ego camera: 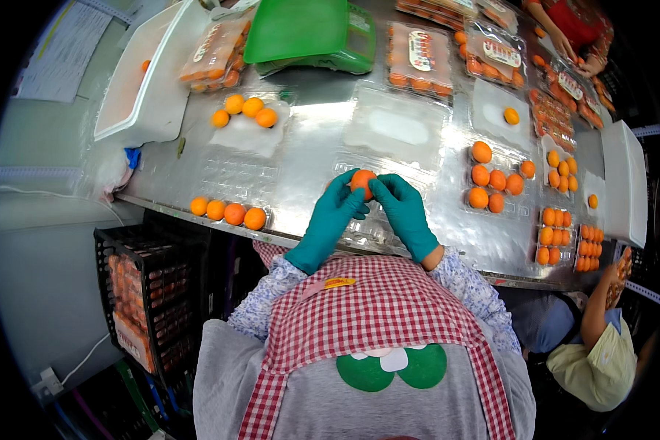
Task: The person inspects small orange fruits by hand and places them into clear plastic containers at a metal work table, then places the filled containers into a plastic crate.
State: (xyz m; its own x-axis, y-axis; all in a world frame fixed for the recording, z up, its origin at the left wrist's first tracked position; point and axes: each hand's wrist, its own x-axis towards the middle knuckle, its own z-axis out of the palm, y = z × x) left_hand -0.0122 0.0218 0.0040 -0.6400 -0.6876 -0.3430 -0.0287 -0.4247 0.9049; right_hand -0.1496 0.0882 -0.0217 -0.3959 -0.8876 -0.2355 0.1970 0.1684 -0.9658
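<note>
Both of my hands wear teal gloves. My left hand [335, 206] and my right hand [399, 201] hold one orange citrus fruit [363, 183] between their fingertips, over a clear plastic tray [377, 234] at the table's near edge. Part of that tray is hidden by the hands. Left of them lies another clear tray [236, 176] with a row of several orange fruits [235, 214] along its near side. Beyond the hands, an open clear lid [357, 121] with a whitish liner lies flat.
A green digital scale [308, 33] and a white foam box [170, 82] stand at the back left. Packed fruit trays [419, 60] lie at the back. Partly filled trays [506, 179] are at the right. A black crate [154, 291] stands below left. Two co-workers are at the right.
</note>
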